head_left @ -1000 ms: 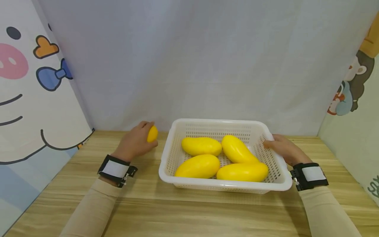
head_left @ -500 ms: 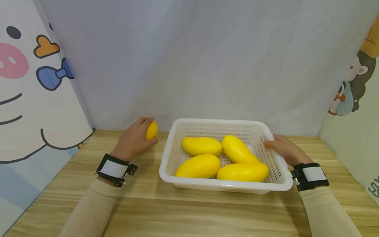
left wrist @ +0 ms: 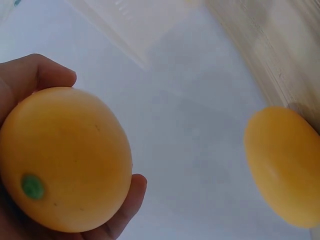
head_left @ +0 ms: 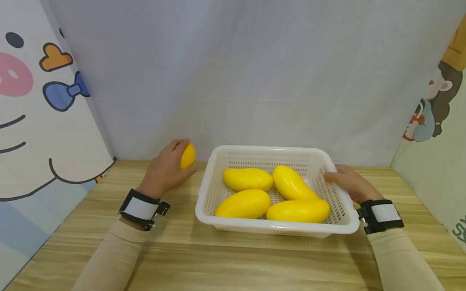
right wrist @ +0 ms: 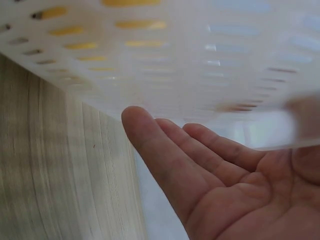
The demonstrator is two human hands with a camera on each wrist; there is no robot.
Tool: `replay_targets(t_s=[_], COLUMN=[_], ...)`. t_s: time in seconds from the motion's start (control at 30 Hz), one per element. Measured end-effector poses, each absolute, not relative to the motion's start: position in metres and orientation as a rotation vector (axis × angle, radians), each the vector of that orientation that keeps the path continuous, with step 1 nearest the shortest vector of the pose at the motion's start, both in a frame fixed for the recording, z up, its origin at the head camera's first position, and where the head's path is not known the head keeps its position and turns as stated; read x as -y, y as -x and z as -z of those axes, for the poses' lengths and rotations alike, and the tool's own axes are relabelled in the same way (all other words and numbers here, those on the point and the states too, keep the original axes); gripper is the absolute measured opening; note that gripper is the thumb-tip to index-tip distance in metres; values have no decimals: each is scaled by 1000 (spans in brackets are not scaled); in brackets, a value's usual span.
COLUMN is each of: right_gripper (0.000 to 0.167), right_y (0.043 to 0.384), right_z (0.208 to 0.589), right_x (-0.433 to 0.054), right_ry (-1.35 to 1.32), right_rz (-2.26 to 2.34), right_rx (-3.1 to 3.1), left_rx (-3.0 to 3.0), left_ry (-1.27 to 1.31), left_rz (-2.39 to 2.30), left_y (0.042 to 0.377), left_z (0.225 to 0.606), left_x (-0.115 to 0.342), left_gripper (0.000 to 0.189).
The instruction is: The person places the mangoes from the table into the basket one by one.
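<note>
Left of the basket, my left hand (head_left: pixel 164 171) grips a yellow mango (head_left: pixel 188 156), thumb and fingers spread around its sides. The left wrist view shows the green stem spot on this held mango (left wrist: pixel 75 150). A second loose mango (left wrist: pixel 282 165) lies by the wooden tabletop in that view; the head view does not show it. My right hand (head_left: pixel 351 182) holds the right end of the white slotted basket (head_left: pixel 269 226), thumb over the rim. In the right wrist view the straight fingers (right wrist: pixel 165 155) lie under the basket's outer wall.
Several mangoes (head_left: pixel 247 180) lie inside the basket. It stands on a wood-grain table (head_left: pixel 233 262). A pale cloth (head_left: pixel 255 81) hangs behind the table, and printed cartoon panels (head_left: pixel 69 133) flank it on both sides.
My left hand has moved a little upward in the head view with the mango in its grip. The right hand and the basket have stayed in place.
</note>
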State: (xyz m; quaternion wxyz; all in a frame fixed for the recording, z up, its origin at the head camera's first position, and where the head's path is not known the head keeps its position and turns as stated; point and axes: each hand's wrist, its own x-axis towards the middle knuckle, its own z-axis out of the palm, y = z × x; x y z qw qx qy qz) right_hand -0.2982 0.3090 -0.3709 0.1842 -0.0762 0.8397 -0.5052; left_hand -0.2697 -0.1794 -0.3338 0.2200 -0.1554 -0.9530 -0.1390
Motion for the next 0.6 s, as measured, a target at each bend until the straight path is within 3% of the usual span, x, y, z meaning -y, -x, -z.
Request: replay_targets(t_s=[0.6], right_gripper=[48], right_y=[297], right_z=[369], right_x=[-308], right_ry=[233], right_rz=[1437], right_rx=[-2369], left_rx=[2481], left_ry=[514], left_rz=[398], left_y=[257], left_z=[322], left_x=[161], left_gripper=[70])
